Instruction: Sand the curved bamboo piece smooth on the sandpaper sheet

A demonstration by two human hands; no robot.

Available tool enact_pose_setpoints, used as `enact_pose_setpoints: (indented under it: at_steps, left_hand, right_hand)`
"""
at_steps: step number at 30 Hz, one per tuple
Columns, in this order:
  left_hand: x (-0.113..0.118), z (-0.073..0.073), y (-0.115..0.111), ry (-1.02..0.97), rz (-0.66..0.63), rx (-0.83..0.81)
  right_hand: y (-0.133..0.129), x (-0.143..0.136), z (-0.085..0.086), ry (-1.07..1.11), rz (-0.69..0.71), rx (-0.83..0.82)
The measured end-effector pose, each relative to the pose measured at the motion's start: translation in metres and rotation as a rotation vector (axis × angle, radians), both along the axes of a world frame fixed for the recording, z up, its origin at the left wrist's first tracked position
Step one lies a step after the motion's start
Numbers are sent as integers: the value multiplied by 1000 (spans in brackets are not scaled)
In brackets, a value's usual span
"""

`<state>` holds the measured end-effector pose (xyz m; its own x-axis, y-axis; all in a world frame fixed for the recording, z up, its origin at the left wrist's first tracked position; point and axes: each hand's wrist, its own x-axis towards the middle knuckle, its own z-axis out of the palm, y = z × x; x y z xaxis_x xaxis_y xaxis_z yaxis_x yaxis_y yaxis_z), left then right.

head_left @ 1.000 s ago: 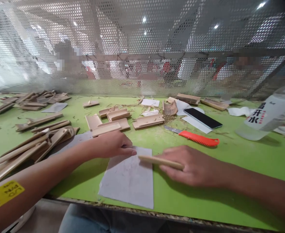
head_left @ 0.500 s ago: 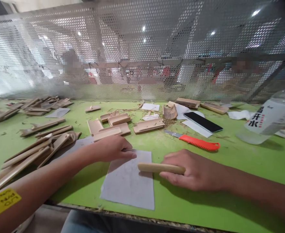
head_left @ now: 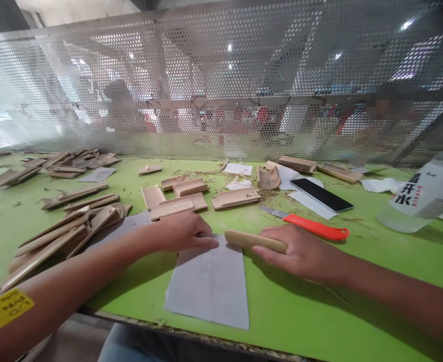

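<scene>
My right hand [head_left: 287, 247] is closed around a smooth bamboo strip [head_left: 253, 240], whose rounded end points left. This end hangs over or rests on the top right corner of a pale grey sheet of paper [head_left: 210, 286]; contact is hard to judge. Fingers curled, my left hand [head_left: 189, 231] presses on the sheet's upper left edge with the thumb lying across it. Just beyond the left hand are several curved bamboo pieces [head_left: 180, 207]. A knife with an orange handle [head_left: 315, 227] lies beyond the right hand, its blade pointing left.
Bamboo strips [head_left: 59, 234] are heaped at the left, with another pile [head_left: 74, 163] farther back. A black phone [head_left: 321, 195] lies on white paper at the right, near a clear bottle [head_left: 419, 193]. A perforated metal screen [head_left: 214, 115] borders the green table [head_left: 300, 311].
My right hand has moved the bamboo strip away from me, from the sheet's right side up to its top corner. My left hand stays on the sheet. The view has shifted slightly.
</scene>
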<state>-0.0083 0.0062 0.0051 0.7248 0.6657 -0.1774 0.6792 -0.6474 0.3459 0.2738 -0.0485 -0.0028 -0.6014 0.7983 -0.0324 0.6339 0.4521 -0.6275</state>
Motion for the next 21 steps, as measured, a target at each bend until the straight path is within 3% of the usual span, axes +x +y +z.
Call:
enact_pose_setpoints:
  at_steps: [5, 10, 16, 21]
  left_hand:
    - [1, 2, 0, 5, 5, -24]
    - [1, 2, -4, 9, 20, -31]
    - [4, 0, -2, 12, -3, -42]
    - [6, -4, 1, 7, -1, -47]
  right_hand:
    - [-6, -2, 5, 26, 177, -39]
    - [-5, -1, 4, 4, 13, -70]
    - [-15, -1, 2, 8, 188, -31]
    - [-10, 3, -5, 24, 62, -26]
